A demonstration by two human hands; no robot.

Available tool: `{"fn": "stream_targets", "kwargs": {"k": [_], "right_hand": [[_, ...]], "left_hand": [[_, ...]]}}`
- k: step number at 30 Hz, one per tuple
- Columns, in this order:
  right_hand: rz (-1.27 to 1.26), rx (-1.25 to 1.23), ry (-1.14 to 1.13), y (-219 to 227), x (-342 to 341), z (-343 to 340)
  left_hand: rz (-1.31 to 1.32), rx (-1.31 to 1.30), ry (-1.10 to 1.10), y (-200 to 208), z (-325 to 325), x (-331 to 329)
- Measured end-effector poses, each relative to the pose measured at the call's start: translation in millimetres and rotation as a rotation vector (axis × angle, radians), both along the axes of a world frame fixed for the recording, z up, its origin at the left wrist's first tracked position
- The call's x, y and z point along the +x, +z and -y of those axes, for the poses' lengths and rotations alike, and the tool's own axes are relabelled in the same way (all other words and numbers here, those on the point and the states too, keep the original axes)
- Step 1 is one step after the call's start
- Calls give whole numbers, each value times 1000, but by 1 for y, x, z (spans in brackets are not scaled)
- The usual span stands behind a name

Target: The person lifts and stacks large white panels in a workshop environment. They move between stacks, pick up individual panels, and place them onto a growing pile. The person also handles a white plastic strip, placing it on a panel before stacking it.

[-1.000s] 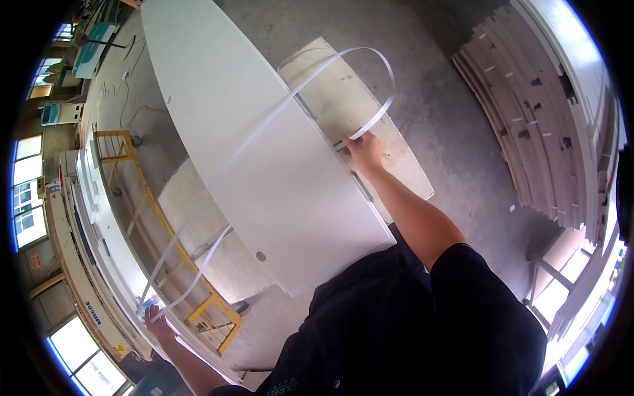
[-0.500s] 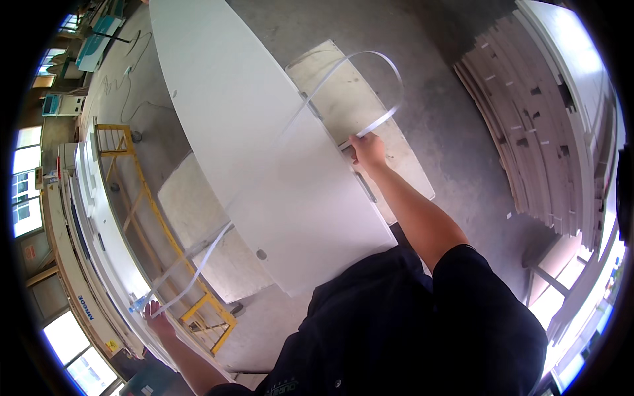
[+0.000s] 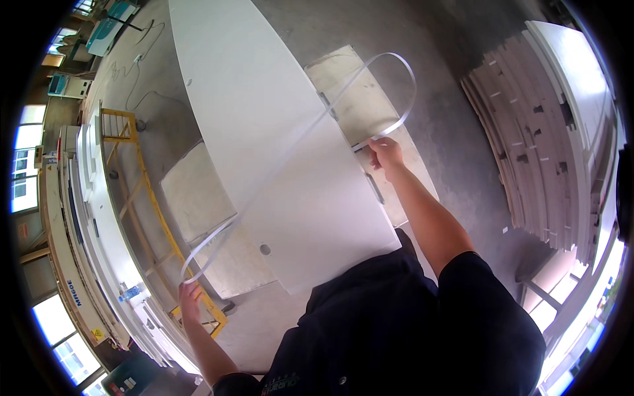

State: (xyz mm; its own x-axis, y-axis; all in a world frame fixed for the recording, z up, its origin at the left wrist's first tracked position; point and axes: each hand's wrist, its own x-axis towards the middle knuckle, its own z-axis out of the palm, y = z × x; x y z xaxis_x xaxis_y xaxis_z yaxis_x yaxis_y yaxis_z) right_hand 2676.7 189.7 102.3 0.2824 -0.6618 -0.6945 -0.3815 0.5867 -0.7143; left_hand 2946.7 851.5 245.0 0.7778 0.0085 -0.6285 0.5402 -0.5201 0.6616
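Observation:
A long white door-like panel [image 3: 317, 198] lies flat before me, with a round hole [image 3: 265, 249] near its close end. A thin, flat white strip [image 3: 394, 125] crosses above the panel and curls into a big loop beyond its right edge. At that edge my right hand [image 3: 388, 158] is closed in a pinch on the strip. Off the panel's left side, my left hand [image 3: 190, 302] grips the strip where it bends back in a narrow loop. Dark metal fittings [image 3: 375, 189] show along the panel's right edge.
Pale boards [image 3: 340, 82] lie beneath the panel. A yellow metal frame [image 3: 150, 191] stands left, beside a stack of white panels [image 3: 99, 198] with a plastic bottle [image 3: 130, 292] on it. At right rises a tall pile of boards [image 3: 528, 145]. A cable [image 3: 135, 86] trails over the floor.
My left hand has moved right and slightly up, away from the bottle, bending the strip into a tighter loop. The right hand keeps its pinch at the panel's edge. The view has shifted slightly.

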Motion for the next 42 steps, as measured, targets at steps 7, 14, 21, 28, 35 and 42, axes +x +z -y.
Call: {"fn": "stream_targets", "kwargs": {"k": [7,14,21,28,35,42], "right_hand": [[24,8,-91,10,-44,-8],[-150,-322,131,22,-79,-51],[-257,-643,312,20,-105,-100],[-288,-735,551,17,-112,-124],[-317,-713,585,6,-116,-141],[-365,-734,594,-2,-118,-137]], "left_hand": [[-88,89,-121,-59,77,-84],[-65,-17,-321,-84,161,-166],[300,235,-510,-90,187,-186],[405,411,-598,-102,198,-185],[465,429,-576,-114,197,-189],[492,383,-565,-115,196,-188]]}}
